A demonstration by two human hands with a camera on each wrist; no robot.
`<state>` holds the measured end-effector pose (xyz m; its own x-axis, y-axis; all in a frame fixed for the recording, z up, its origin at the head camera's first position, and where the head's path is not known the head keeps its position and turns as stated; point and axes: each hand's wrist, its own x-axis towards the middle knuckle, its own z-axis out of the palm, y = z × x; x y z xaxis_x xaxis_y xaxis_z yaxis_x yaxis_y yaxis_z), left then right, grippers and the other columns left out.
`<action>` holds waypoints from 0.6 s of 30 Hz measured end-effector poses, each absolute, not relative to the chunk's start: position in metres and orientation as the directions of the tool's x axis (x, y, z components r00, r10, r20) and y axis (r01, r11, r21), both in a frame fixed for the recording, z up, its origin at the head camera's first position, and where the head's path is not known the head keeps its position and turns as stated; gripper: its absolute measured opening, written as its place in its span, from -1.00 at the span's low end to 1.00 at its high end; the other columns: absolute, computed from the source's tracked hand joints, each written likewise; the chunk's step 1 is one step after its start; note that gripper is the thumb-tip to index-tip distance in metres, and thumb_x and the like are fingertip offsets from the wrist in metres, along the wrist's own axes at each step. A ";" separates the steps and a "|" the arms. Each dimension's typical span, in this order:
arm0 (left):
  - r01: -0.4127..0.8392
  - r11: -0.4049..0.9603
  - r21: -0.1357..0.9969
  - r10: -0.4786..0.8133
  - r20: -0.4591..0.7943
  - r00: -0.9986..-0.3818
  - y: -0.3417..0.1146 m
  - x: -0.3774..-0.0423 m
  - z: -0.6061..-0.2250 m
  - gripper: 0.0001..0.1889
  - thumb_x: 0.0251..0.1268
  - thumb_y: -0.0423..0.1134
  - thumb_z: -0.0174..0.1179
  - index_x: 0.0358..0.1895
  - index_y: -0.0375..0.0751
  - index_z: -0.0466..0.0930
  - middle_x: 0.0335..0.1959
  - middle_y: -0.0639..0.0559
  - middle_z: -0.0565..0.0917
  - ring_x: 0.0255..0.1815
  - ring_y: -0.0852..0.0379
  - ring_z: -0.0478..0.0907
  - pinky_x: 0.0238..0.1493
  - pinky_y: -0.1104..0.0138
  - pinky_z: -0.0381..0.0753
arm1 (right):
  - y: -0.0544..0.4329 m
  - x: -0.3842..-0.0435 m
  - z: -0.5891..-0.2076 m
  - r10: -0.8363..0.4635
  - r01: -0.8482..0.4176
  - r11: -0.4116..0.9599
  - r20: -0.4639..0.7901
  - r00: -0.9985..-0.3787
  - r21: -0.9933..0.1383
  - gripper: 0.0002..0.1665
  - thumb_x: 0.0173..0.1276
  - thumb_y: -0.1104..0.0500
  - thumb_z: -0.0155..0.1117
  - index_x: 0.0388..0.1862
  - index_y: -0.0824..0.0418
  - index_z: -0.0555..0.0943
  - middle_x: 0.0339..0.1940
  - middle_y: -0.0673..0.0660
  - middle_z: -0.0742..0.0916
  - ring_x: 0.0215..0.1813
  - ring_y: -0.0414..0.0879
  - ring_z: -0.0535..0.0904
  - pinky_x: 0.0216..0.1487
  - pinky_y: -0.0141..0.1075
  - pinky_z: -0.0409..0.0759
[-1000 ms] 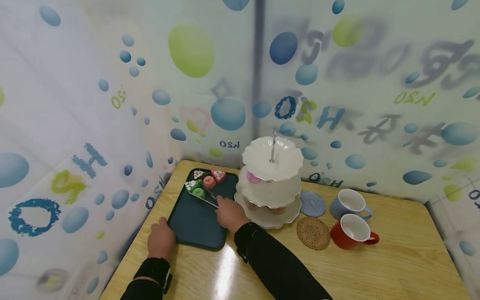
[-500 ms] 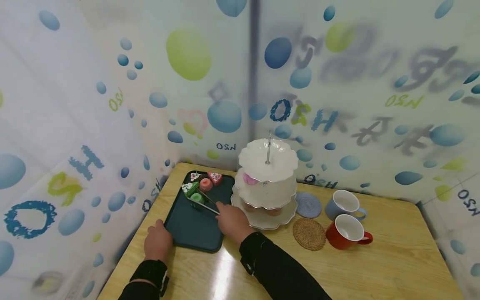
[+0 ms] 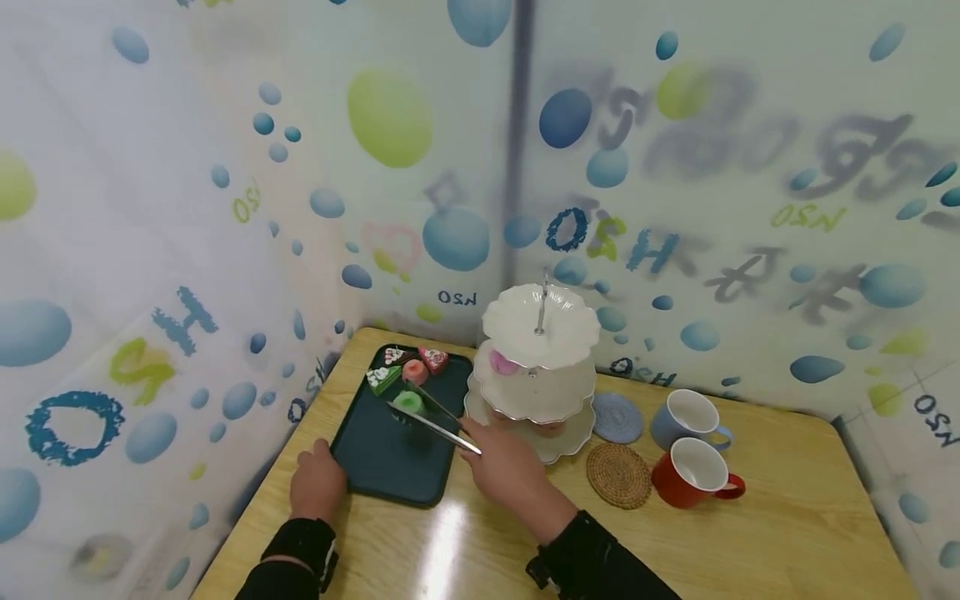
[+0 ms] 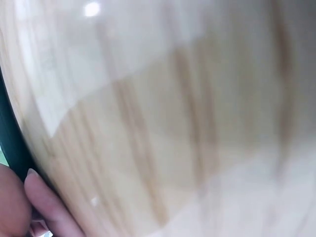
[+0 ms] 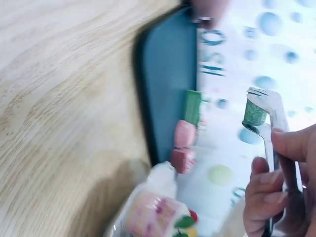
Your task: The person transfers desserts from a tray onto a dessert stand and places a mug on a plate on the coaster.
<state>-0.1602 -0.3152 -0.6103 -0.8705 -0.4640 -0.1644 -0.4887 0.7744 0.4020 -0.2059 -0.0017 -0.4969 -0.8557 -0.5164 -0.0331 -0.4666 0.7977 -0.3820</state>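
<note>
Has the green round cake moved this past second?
Yes, the green round cake has moved rightward and down the head view, away from the green wedge.

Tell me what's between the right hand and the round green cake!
Metal tongs. The right hand grips them, and their tips pinch the round green cake. The right wrist view shows it.

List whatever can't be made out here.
Items on the bottom tier: head view, mostly hidden by the middle tier.
Lower front of the blue mug: head view, behind the red mug.
Left hand: left wrist view, cut off by left edge.
Ends of the green cake: right wrist view, covered by tongs.
</note>
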 end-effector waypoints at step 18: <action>-0.491 0.778 0.392 -0.470 -0.156 -0.869 -0.316 -0.160 -0.609 -0.63 0.41 -0.40 -0.22 0.22 -0.45 0.21 -0.13 -0.55 0.35 -0.39 -0.35 0.49 -0.39 -0.09 0.47 | 0.117 -0.162 -0.443 -0.362 -0.293 0.814 -0.044 -0.931 -0.501 -0.37 0.32 -0.02 0.26 0.38 -0.13 0.38 -0.08 -0.08 0.68 -0.24 -0.21 0.56 -0.31 -0.26 0.47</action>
<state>-0.1595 -0.3162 -0.6090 -0.8691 -0.4696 -0.1556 -0.4907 0.7783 0.3917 -0.1616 0.1165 -0.4429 -0.9312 -0.3619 -0.0441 -0.2928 0.8143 -0.5012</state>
